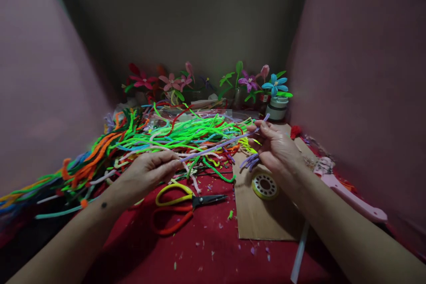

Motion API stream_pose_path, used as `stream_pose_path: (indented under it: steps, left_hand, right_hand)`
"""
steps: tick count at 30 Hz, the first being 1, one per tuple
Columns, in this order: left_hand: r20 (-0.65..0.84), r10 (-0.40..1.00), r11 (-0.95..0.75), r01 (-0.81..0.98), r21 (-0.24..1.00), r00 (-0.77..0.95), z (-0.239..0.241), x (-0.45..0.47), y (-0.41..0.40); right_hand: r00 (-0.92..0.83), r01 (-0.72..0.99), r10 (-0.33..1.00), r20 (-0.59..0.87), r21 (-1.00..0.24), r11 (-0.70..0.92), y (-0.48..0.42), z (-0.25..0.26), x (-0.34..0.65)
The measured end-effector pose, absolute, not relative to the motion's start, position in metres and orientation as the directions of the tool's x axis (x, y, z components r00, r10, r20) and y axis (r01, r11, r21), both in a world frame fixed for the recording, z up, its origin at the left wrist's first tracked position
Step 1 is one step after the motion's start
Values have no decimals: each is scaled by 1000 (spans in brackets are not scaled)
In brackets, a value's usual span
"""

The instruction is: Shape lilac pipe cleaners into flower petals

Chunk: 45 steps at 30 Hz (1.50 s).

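My left hand (151, 169) pinches one end of a long lilac pipe cleaner (216, 146). It runs up and to the right to my right hand (276, 148), whose fingers are closed on its other end near the tip. That hand also holds a small bundle of short purple pieces (249, 162) under its palm. Both hands hover over a red cloth (206, 239), just in front of a big heap of pipe cleaners (159, 140) in green, orange, red and blue.
Yellow-handled scissors (186, 199) and an orange loop of pipe cleaner (169, 226) lie below my left hand. A roll of tape (264, 185) sits on a brown cardboard sheet (266, 219). Finished pipe-cleaner flowers (249, 82) stand at the back. A pink tool (349, 197) lies at right.
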<state>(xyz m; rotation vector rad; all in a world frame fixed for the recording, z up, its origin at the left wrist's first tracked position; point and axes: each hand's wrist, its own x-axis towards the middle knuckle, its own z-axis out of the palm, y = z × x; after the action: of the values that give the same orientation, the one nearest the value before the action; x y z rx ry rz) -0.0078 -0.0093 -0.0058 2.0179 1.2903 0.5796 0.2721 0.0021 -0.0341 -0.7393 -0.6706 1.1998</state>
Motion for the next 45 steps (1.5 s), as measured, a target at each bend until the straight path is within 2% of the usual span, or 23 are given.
stream_pose_path:
  steps: [4,6,11,15,18,21,23,30,35,39,43,45]
  left_hand:
    - [-41,941,-174,584,793,336,-3,-16,-8]
    - [-65,933,-147,538,830,354,-3,-18,-8]
    - [-89,891,-79,345,935,445,-2,-12,-13]
    - [-79,877,-25,210,977,474,-5,1,-21]
    - [-68,863,-10,151,989,500,-10,12,-27]
    - [-82,845,1,152,988,529,-14,21,-32]
    - [-82,840,-10,166,986,537,-17,27,-34]
    - [2,865,-132,223,966,502,-22,38,-42]
    - [-22,860,-114,235,965,509,-23,39,-44]
    - [-32,874,-140,315,939,485,-25,40,-46]
    - [85,885,-304,431,850,457,-26,39,-48]
    - [116,885,-334,440,833,452,-25,39,-48]
  right_hand:
    - [228,-605,974,8,-782,148,7,-37,276]
    - [225,-619,974,-6,-773,138,10,-38,277]
    - [216,-620,974,66,-761,189,7,-35,273]
    - [-51,-582,995,80,-812,35,-13,-28,253]
    - [-266,-460,964,3,-879,-124,-30,-29,233]
    - [-423,-325,905,-38,-926,-191,-41,-36,219]
    - [-458,-294,889,-1,-943,-152,-45,-40,213]
    - [-305,-253,952,19,-965,-62,-45,-46,211]
    - [-301,-258,953,29,-965,-52,-49,-41,210]
    - [-302,-189,953,16,-981,-44,-49,-40,211]
    - [-355,-214,933,-63,-966,-147,-48,-42,213]
    - [-394,-261,913,-110,-939,-226,-48,-43,213]
